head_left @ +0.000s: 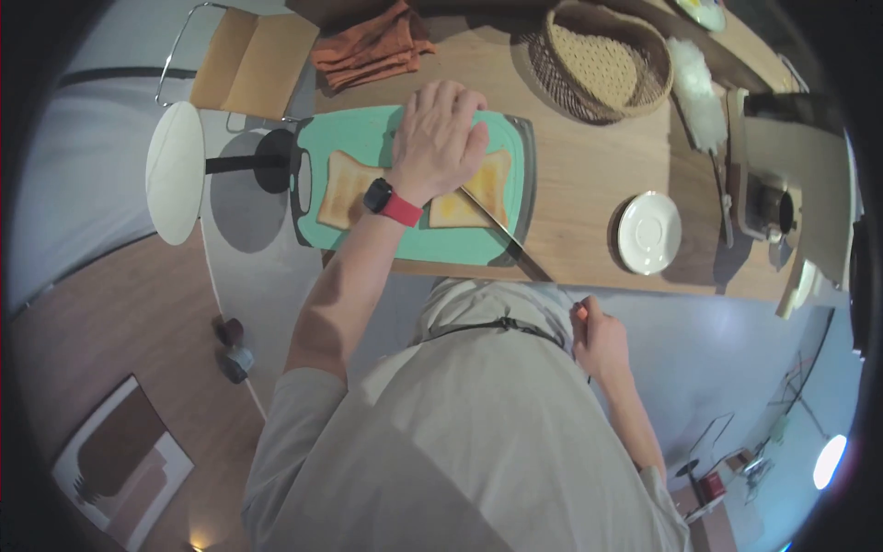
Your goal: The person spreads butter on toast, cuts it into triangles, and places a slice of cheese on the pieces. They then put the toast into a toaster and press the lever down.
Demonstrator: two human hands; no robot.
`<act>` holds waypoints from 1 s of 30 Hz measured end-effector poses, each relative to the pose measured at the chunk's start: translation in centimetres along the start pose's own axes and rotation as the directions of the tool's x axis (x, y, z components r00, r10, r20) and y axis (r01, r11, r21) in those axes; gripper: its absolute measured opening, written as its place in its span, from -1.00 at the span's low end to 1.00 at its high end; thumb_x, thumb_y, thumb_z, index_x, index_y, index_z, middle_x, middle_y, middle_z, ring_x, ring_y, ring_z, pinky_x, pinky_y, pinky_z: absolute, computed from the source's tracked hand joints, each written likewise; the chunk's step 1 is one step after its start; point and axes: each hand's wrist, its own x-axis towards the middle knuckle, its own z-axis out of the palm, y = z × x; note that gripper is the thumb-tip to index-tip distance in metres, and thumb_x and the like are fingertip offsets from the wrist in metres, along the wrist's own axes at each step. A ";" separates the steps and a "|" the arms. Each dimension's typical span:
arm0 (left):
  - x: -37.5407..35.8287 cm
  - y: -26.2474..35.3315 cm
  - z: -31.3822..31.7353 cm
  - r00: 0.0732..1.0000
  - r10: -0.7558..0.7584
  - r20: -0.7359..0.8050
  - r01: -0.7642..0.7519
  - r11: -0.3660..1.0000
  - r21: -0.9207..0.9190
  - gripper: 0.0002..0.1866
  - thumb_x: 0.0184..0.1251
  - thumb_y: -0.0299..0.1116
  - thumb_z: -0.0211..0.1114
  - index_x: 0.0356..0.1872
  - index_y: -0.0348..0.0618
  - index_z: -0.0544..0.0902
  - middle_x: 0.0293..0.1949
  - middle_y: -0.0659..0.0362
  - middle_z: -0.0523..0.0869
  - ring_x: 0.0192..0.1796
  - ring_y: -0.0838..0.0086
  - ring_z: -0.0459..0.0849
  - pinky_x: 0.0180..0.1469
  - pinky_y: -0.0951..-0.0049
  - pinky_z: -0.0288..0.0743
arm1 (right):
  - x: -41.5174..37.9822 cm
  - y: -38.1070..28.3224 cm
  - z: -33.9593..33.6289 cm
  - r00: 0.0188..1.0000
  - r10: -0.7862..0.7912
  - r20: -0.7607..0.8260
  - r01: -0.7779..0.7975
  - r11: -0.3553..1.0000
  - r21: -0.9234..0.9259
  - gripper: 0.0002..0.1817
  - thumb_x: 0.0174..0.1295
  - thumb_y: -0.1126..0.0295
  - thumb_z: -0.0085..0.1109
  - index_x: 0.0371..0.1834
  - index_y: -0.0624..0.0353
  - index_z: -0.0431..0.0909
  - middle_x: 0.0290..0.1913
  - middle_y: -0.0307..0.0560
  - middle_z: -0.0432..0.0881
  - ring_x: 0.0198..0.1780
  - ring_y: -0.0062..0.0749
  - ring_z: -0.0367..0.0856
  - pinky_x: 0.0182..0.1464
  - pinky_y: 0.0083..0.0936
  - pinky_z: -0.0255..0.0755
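Observation:
My left hand (434, 138), with a red-banded watch (378, 194) on its wrist, lies palm down over the teal cutting board (368, 129). Its fingers are stretched out and hide the gap between two pieces of toast. One toast piece (342, 191) is left of the wrist; the other toast piece (487, 179), yellowish on top, is on the right. A long knife (501, 230) slants from beneath this hand across the right piece to the table edge. In line with it, my right hand (602, 340) is closed in front of my body, seemingly round the handle, which is hard to make out.
Beyond the board lie a folded orange cloth (372, 46) and a woven basket (607, 64). A white saucer (649, 233) sits on the right of the table (570, 184), near a fluffy white duster (696, 92) and a metal appliance (796, 175). A tan chair (253, 64) stands left.

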 end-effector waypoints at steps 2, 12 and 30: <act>0.0 0.1 0.0 1.000 0.013 -0.005 -0.013 1.000 -0.006 -0.78 0.22 -0.23 0.02 -0.23 -0.10 0.51 -0.25 0.10 0.54 -0.14 0.15 0.46 -0.12 0.17 0.33 | 0.1 0.1 -0.1 1.000 -0.012 -0.005 0.012 0.999 0.036 -0.87 0.40 0.33 -0.11 -0.25 0.13 0.27 -0.55 0.15 0.52 -0.50 0.38 0.39 -0.44 -0.08 0.20; 0.1 0.2 -0.2 0.994 0.007 -0.112 -0.007 1.000 -0.001 -0.84 0.20 -0.30 0.03 -0.23 -0.07 0.46 -0.24 0.12 0.52 -0.17 0.19 0.45 -0.11 0.22 0.34 | 0.1 -0.3 -0.5 1.000 -0.007 -0.027 0.009 0.997 0.077 -0.83 0.43 0.28 -0.08 -0.27 0.13 0.32 -0.56 0.19 0.51 -0.43 0.41 0.41 -0.37 -0.12 0.22; -0.2 0.0 -0.1 0.984 -0.008 -0.180 0.009 1.000 0.002 -0.74 0.19 -0.31 0.04 -0.11 -0.10 0.48 -0.24 0.08 0.52 -0.17 0.19 0.46 -0.09 0.21 0.37 | 0.4 -0.5 -1.4 0.996 -0.013 -0.088 0.015 0.999 0.028 -0.81 0.43 0.25 -0.09 -0.25 0.12 0.37 -0.52 0.12 0.57 -0.39 0.38 0.45 -0.38 -0.12 0.26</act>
